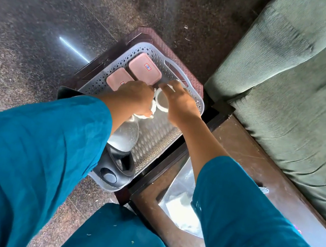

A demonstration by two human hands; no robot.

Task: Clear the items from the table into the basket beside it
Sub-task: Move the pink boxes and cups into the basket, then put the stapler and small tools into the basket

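A grey perforated basket [194,101] sits on a dark red stool [149,34] beside the brown table [244,147]. Inside it lie two pink lidded boxes [144,68] [116,79], a steel kettle [123,136] with a black handle, and white cups. My left hand [134,96] is down in the basket, fingers curled round a white cup [143,116] that is mostly hidden beneath it. My right hand [180,100] holds another white cup [161,102] by its rim, just above the basket floor.
A green sofa [298,90] runs along the right side, close to the table. The table's glass top [182,189] reflects light. Dark speckled stone floor [45,33] spreads to the left and behind the stool. Teal sleeves cover both forearms.
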